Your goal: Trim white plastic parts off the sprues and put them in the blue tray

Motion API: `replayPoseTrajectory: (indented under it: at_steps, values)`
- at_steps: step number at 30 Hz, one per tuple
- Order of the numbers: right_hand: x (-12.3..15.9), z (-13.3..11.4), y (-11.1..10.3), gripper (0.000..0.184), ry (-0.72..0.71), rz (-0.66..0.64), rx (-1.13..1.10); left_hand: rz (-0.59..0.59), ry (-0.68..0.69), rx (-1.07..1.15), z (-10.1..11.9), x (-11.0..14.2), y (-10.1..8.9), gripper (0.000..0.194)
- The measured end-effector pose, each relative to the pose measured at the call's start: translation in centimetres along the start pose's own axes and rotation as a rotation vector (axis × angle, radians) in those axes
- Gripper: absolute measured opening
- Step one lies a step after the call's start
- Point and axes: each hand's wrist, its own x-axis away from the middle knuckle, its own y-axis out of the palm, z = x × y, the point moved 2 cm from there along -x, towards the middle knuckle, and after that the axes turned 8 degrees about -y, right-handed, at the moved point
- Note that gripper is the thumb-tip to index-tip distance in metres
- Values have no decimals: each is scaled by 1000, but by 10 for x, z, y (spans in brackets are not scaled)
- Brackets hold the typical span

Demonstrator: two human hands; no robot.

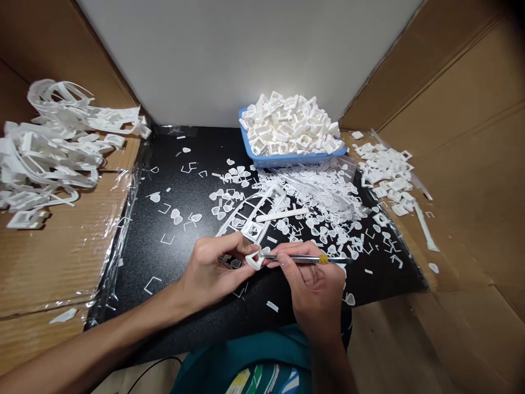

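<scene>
Between the thumb and fingers of my left hand [219, 260] is a small white plastic frame [255, 260] with an opening in its middle. My right hand [314, 282] is closed round a slim metal tool [301, 258] with a yellow band; it looks like a craft knife or tweezers. The tool's tip reaches the right edge of the frame, and the fingertips partly hide where they meet. Just beyond my hands lies a white moulded strip [251, 230] with square openings, among loose scraps.
A blue tray [279, 160] heaped with white frames stands at the back. White scraps [324, 219] litter the black tabletop [135, 257]. Tangled white strips [49, 158] pile on cardboard at left; more white pieces [389, 175] lie at right. Cardboard walls [459, 98] flank both sides.
</scene>
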Motion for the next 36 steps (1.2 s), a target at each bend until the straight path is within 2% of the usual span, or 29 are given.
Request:
replayPoseTrajectory:
  at_steps: [6,15,19,26,30,36]
  values:
    - [-2,4,-4,22,52,-56,-111,-23,-34,22,-2,1,0,31]
    - [4,3,6,15,8,19,-104,-13,-1,-8,1,-1,-1,30]
    - [11,1,11,15,-75,75,-72,-5,2,0,3,-2,0,27]
    - [15,-4,14,23,-321,121,169,-11,-42,31,2,-2,-2,21]
    - [18,-4,16,25,-361,165,177,-58,-85,10,-1,-1,-1,15]
    - [22,0,19,27,-401,205,245,-100,-110,10,-1,-3,-1,14]
